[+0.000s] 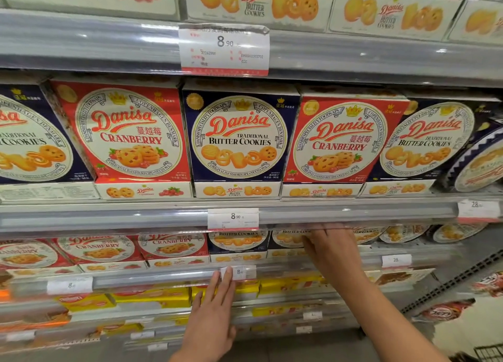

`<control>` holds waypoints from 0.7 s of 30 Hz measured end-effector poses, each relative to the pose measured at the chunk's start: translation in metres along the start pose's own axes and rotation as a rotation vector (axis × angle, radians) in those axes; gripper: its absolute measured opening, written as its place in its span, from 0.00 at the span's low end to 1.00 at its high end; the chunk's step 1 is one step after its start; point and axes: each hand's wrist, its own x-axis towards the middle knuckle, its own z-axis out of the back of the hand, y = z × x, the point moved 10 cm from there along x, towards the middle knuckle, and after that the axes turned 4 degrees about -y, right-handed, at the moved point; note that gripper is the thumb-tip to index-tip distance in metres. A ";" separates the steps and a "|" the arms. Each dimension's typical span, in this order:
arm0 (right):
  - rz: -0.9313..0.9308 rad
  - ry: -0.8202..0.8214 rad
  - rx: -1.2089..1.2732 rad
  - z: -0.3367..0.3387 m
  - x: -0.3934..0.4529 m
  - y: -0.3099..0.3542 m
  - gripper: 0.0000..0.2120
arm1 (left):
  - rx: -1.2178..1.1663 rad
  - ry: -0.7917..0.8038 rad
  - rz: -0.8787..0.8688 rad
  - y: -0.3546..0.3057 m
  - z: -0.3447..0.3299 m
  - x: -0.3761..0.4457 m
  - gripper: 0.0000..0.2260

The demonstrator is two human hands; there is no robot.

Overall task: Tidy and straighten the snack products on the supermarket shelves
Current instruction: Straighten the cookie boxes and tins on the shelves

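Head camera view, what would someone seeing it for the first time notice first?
Probably the row of red and blue Danisa cookie boxes standing face-out on the middle shelf, under a large price tag reading 8.90. Next, the two hands lower down: the right hand reaches in among the boxes on the shelf below, while the left hand lies with straight fingers against that shelf's front rail.

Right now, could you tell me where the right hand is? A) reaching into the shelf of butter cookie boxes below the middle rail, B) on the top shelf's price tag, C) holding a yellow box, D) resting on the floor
A: the right hand reaches under the rail to the butter cookie boxes.
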 end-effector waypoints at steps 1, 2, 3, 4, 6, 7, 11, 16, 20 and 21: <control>0.028 -0.051 0.049 0.009 -0.007 0.004 0.18 | 0.016 -0.013 0.000 0.000 0.003 -0.002 0.44; 0.063 -0.080 0.091 0.016 -0.016 0.008 0.19 | 0.019 -0.033 -0.007 -0.001 0.006 -0.004 0.44; 0.092 -0.089 0.139 0.021 -0.025 0.012 0.19 | 0.000 -0.042 -0.001 -0.002 0.013 -0.005 0.45; 0.115 -0.092 0.188 0.024 -0.035 0.015 0.17 | -0.017 -0.025 -0.003 -0.003 0.013 -0.004 0.45; 0.146 -0.128 0.256 0.033 -0.050 0.019 0.11 | -0.046 -0.040 -0.009 -0.007 0.023 0.001 0.45; 0.160 -0.157 0.272 0.041 -0.052 0.020 0.09 | -0.076 -0.061 -0.027 -0.008 0.034 0.005 0.45; 0.125 -0.308 0.324 0.091 -0.025 0.015 0.13 | -0.295 -0.285 -0.235 -0.036 0.099 -0.008 0.26; 0.149 -0.503 0.279 0.164 0.028 0.023 0.11 | -0.424 -0.951 -0.557 -0.087 0.229 -0.071 0.10; 0.214 -0.596 0.184 0.201 0.068 0.033 0.14 | -0.247 -1.185 -0.489 -0.099 0.253 -0.082 0.14; 0.221 -0.612 0.179 0.209 0.075 0.032 0.15 | -0.208 -1.165 -0.438 -0.094 0.249 -0.074 0.18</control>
